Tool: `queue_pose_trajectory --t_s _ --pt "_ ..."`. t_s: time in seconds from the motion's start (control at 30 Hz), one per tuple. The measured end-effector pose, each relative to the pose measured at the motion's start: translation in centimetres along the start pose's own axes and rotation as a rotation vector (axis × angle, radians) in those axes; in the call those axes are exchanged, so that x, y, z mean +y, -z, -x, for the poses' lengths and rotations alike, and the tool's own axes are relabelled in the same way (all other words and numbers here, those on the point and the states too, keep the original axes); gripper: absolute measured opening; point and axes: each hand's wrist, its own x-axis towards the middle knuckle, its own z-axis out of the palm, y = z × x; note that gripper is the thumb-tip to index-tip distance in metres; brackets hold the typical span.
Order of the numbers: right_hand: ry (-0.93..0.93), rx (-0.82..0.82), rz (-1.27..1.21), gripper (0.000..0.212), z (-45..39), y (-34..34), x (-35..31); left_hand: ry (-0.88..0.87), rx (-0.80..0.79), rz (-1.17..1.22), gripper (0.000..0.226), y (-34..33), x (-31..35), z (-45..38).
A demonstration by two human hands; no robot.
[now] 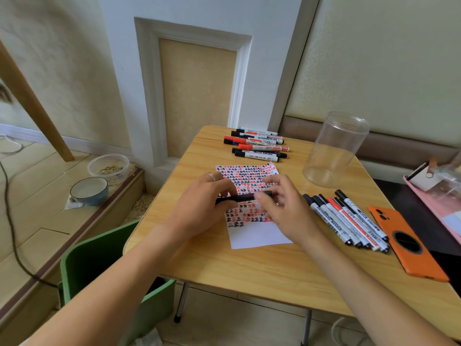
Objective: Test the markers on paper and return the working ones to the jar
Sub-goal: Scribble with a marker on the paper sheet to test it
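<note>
Both hands were on one black marker, held level just over the paper: left hand gripped one end, right hand pinched the other. Sheet under the grip was packed with red and black test scribbles. Right of the grip lay a row of markers, one reading WHITEBOARD MARKER. Beyond the grip sat more markers, and the clear jar stood off to the far right, on the table
</note>
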Motion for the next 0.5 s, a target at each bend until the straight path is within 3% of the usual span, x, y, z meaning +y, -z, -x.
queue_pose_trajectory --t_s 0.07,0.17,0.33,0.5 --pt "0.040 0.099 0.193 0.032 -0.6 -0.1 0.7 0.052 0.022 -0.013 0.017 0.4 -0.4 0.2" --pt "0.105 0.043 0.454 0.046 -1.2 -1.0 2.0 0.118 0.049 -0.031 0.017 1.0 -0.9 0.6" --pt "0.156 -0.144 0.676 0.051 -2.2 -2.7 2.6 0.176 0.021 -0.073 0.014 2.0 -2.1 1.7" --pt "0.117 -0.121 0.737 0.050 -2.6 -3.7 2.2 0.287 0.153 -0.220 0.014 4.7 -4.2 2.8"
